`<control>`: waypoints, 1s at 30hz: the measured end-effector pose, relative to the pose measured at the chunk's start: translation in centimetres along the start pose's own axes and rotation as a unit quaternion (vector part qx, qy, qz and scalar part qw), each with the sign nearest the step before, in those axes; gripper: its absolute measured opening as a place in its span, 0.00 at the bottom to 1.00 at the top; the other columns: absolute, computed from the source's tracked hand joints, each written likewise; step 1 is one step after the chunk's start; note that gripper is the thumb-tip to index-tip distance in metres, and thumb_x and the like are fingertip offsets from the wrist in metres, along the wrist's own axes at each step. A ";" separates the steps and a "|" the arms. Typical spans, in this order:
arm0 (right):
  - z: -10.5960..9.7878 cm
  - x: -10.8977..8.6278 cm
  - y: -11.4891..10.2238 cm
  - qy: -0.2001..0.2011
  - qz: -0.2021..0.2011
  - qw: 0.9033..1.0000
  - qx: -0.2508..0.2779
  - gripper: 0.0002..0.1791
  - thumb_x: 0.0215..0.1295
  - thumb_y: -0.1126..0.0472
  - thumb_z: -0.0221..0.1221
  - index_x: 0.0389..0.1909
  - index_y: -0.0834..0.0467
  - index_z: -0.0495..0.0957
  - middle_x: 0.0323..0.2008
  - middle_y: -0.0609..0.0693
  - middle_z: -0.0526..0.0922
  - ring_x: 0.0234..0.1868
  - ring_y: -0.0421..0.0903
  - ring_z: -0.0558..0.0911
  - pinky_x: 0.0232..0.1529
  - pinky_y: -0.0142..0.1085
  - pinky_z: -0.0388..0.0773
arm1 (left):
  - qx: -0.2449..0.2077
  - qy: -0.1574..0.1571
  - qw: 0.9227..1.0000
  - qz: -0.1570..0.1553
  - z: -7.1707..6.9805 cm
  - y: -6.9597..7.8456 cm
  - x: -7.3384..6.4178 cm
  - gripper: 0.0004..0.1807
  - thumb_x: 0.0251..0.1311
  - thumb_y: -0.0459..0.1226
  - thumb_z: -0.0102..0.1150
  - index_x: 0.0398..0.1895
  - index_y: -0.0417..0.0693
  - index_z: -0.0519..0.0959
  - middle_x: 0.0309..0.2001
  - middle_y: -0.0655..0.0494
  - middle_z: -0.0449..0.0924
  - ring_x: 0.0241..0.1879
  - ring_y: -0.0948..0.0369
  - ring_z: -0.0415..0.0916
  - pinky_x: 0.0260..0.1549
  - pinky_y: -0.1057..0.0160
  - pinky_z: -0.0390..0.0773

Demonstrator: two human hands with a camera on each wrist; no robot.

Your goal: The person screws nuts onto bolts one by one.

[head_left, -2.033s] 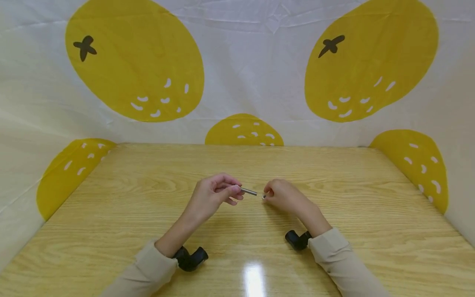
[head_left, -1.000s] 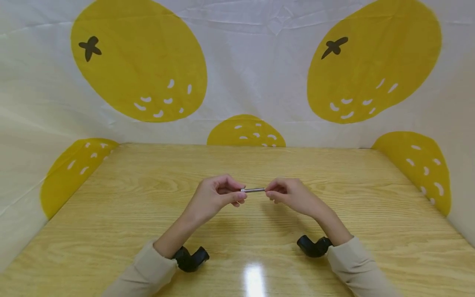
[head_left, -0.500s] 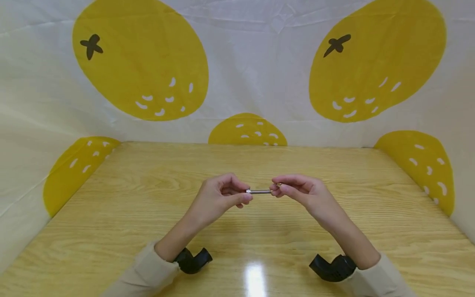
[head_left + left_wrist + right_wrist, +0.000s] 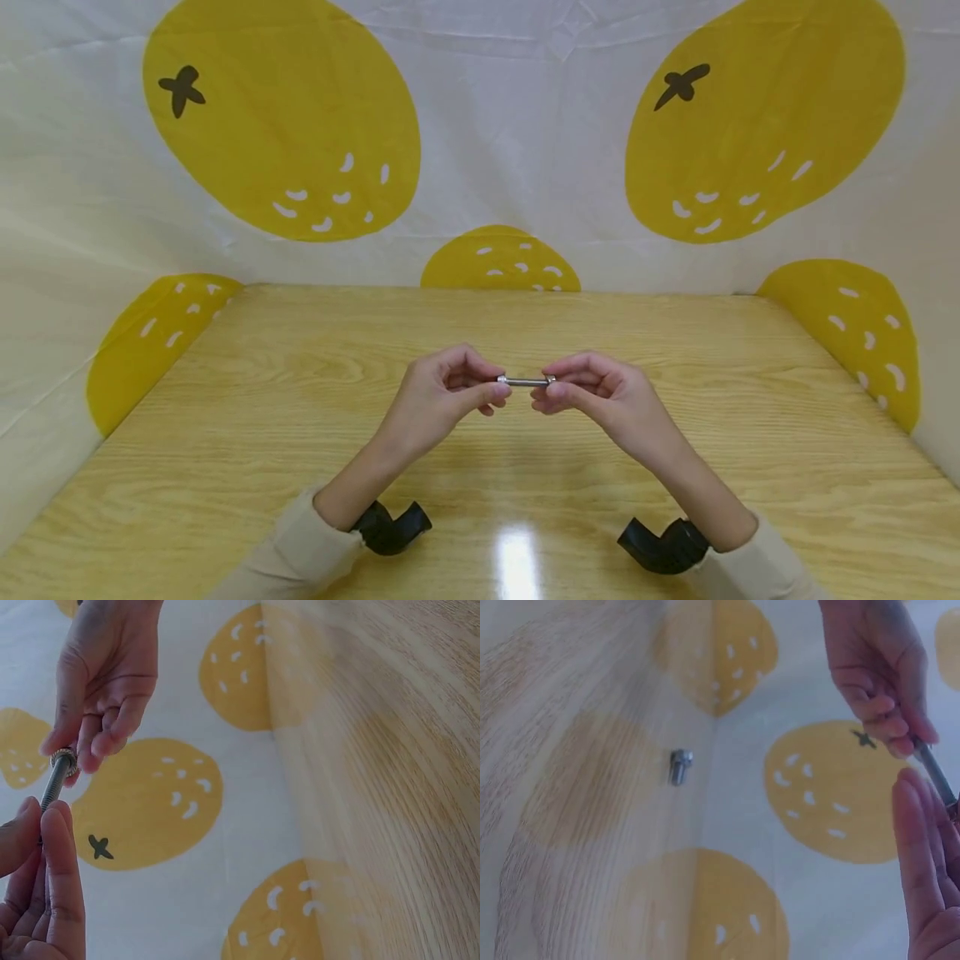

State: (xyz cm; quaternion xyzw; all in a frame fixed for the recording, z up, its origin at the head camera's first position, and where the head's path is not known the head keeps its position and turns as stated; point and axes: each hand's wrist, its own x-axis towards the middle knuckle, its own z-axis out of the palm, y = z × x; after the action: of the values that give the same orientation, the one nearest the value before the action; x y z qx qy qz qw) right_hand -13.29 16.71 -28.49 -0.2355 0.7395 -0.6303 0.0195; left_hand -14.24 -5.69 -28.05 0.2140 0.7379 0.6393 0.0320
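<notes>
A silver metal bolt (image 4: 527, 382) is held level above the table, spanning the gap between both hands. My left hand (image 4: 438, 396) pinches its head end between thumb and fingertips. At the opposite end my right hand (image 4: 611, 404) pinches a small nut (image 4: 551, 380), which sits at the threaded tip. In the left wrist view the nut (image 4: 64, 760) shows as a ribbed ring around the end of the threaded shank (image 4: 52, 787). The right wrist view shows the shank (image 4: 934, 772) running between the two hands, the nut end mostly hidden by fingers.
A short silver bolt (image 4: 679, 766) lies on the wooden table in the right wrist view. White cloth with yellow fruit prints (image 4: 517, 167) walls the table (image 4: 300, 350) at back and sides. Black camera mounts (image 4: 390, 529) sit at both wrists.
The right hand, apart from the bolt at first, has come to its tip, opened its fingers outward, and now pinches the nut there. The left hand has shifted slightly right, levelling the bolt.
</notes>
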 end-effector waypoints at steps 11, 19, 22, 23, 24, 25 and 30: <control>-0.2 0.0 0.1 -0.011 -0.053 0.998 -0.043 0.12 0.62 0.69 0.57 0.44 0.71 0.71 0.35 0.53 0.82 0.33 0.45 0.83 0.36 0.37 0.82 | -0.010 0.010 1.000 0.000 0.2 0.1 -0.1 0.09 0.54 0.33 0.64 0.35 0.37 0.78 0.32 0.44 0.83 0.29 0.54 0.82 0.30 0.61 0.83; 0.0 -0.2 -0.1 0.004 -0.064 0.995 -0.072 0.09 0.60 0.71 0.58 0.42 0.69 0.73 0.36 0.63 0.81 0.33 0.43 0.84 0.36 0.36 0.82 | -0.020 0.016 0.999 -0.019 0.3 0.3 -0.3 0.07 0.55 0.34 0.63 0.35 0.40 0.78 0.32 0.44 0.83 0.27 0.57 0.82 0.30 0.60 0.83; 0.2 -0.2 -0.2 0.008 -0.087 0.993 -0.084 0.08 0.59 0.72 0.58 0.40 0.69 0.74 0.35 0.62 0.82 0.31 0.41 0.83 0.34 0.37 0.82 | -0.030 0.016 0.999 -0.018 0.4 0.4 -0.3 0.08 0.56 0.33 0.62 0.36 0.38 0.78 0.33 0.42 0.83 0.27 0.58 0.82 0.30 0.60 0.83; 0.2 -0.2 -0.2 0.010 -0.094 0.992 -0.088 0.08 0.59 0.72 0.58 0.39 0.69 0.74 0.35 0.61 0.82 0.30 0.41 0.83 0.33 0.37 0.82 | -0.035 0.017 0.999 -0.016 0.4 0.4 -0.3 0.08 0.56 0.33 0.62 0.36 0.37 0.78 0.32 0.42 0.83 0.26 0.58 0.81 0.29 0.60 0.83; 0.1 -0.2 -0.2 0.010 -0.098 0.991 -0.091 0.08 0.59 0.72 0.58 0.39 0.69 0.75 0.34 0.60 0.83 0.30 0.40 0.83 0.33 0.36 0.82 | -0.039 0.018 0.999 -0.012 0.4 0.4 -0.4 0.08 0.56 0.33 0.61 0.36 0.36 0.77 0.33 0.41 0.83 0.26 0.58 0.81 0.29 0.60 0.83; 0.1 -0.2 -0.2 0.010 -0.100 0.991 -0.090 0.07 0.59 0.72 0.58 0.39 0.69 0.75 0.34 0.57 0.83 0.30 0.40 0.83 0.33 0.36 0.82 | -0.042 0.017 0.999 -0.006 0.5 0.4 -0.4 0.08 0.56 0.32 0.61 0.36 0.35 0.77 0.33 0.40 0.82 0.26 0.59 0.81 0.29 0.60 0.83; -0.1 -0.2 -0.2 -0.002 -0.094 0.994 -0.052 0.08 0.61 0.71 0.57 0.39 0.71 0.73 0.32 0.46 0.83 0.28 0.40 0.82 0.31 0.35 0.82 | -0.045 0.022 0.999 0.019 0.9 0.5 -0.6 0.07 0.56 0.30 0.60 0.36 0.33 0.76 0.33 0.38 0.81 0.26 0.62 0.81 0.30 0.62 0.83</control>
State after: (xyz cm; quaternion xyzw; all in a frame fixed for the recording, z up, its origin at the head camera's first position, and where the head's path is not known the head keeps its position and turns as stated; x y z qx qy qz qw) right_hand -13.09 16.90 -28.29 -0.3057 0.7458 -0.5897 -0.0502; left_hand -13.26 -4.98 -27.90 0.2122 0.7046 0.6770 0.0131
